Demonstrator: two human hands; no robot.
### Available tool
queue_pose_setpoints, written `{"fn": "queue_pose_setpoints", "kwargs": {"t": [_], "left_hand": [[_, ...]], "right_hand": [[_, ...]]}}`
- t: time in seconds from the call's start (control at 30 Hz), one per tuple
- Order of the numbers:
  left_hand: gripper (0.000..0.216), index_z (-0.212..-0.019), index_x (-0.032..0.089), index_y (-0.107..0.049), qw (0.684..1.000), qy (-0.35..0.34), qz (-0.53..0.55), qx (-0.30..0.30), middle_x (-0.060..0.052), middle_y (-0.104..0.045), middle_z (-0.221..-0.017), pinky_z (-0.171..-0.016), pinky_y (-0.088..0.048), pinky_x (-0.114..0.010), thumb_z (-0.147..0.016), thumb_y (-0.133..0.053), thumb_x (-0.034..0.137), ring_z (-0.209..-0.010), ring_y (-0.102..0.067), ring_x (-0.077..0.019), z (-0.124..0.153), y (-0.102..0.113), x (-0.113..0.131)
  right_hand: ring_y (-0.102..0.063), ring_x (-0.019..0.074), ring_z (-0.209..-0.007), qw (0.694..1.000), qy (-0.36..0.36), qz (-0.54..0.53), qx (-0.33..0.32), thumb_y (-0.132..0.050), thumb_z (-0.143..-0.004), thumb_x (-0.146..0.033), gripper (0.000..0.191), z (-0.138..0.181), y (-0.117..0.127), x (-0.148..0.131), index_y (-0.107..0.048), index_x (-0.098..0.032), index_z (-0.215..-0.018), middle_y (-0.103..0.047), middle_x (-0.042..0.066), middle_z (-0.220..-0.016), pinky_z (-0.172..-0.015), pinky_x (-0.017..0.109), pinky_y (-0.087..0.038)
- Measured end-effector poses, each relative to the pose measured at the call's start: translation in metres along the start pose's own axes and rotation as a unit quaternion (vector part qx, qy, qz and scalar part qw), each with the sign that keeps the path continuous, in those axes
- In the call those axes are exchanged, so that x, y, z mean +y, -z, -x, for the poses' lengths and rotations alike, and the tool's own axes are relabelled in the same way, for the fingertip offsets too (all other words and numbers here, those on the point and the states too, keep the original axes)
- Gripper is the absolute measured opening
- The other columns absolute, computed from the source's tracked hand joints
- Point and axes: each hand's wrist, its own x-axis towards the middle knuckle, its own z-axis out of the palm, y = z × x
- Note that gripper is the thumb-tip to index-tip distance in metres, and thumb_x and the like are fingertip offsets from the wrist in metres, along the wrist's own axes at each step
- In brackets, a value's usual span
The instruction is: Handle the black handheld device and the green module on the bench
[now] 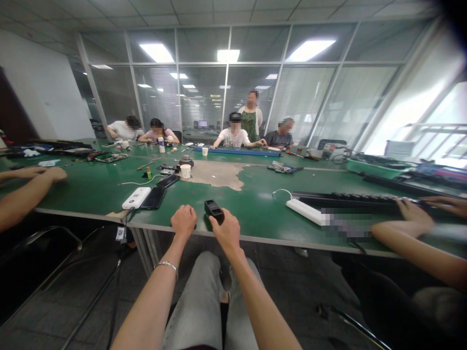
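Note:
My right hand [226, 229] is wrapped around a small black handheld device with a screen [213, 210], held tilted at the near edge of the green table [255, 214]. My left hand [184, 221] is curled into a fist at the same edge, left of the device and apart from it. Nothing shows in that fist, though its palm side is hidden. A silver bracelet [168, 266] circles my left wrist. Beyond my left hand lie a black phone [153, 198] and a white power bank [136, 198].
A paper cup [186, 171] stands near a worn brown patch [215, 174]. To the right are a white bar-shaped device [303, 211], a co-worker's hands [416, 216] on a long black part, and a green basket [379, 167]. Another co-worker's arms [27, 194] rest at left. Several people are across the table.

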Motion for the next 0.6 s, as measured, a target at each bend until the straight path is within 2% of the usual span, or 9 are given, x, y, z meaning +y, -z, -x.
{"fn": "queue_pose_setpoints", "kwargs": {"t": [0.33,0.5,0.6], "left_hand": [[0.037,-0.096,0.020,-0.068,1.000,0.008,-0.009,-0.009,-0.009,-0.064,-0.100,-0.070,-0.037,-0.026,-0.095,-0.035,0.037,-0.088,-0.059,-0.0185,0.001,0.006,0.004],[0.038,-0.097,0.020,-0.068,1.000,0.006,-0.009,-0.004,-0.010,-0.063,-0.100,-0.072,-0.038,-0.026,-0.096,-0.034,0.036,-0.088,-0.059,-0.0187,0.001,0.005,0.004],[0.038,-0.097,0.021,-0.069,1.000,0.003,-0.006,-0.002,-0.010,-0.063,-0.099,-0.072,-0.038,-0.026,-0.096,-0.034,0.035,-0.088,-0.059,-0.0187,0.001,0.003,0.003]], "right_hand": [[-0.061,0.0256,-0.097,0.999,0.007,0.019,-0.042,-0.063,-0.082,-0.038,0.048,0.012,-0.007,0.010,-0.054,-0.017,-0.124,-0.067,0.012,-0.103,-0.083,0.031,-0.042],[-0.057,0.0292,-0.108,1.000,0.015,0.008,-0.014,-0.060,-0.084,-0.047,0.063,0.013,-0.011,0.013,-0.049,-0.009,-0.133,-0.062,0.018,-0.121,-0.092,0.036,-0.041],[-0.055,0.0295,-0.111,1.000,0.019,-0.004,0.004,-0.057,-0.085,-0.050,0.064,0.012,-0.013,0.013,-0.049,-0.007,-0.133,-0.060,0.018,-0.125,-0.095,0.037,-0.040]]}}
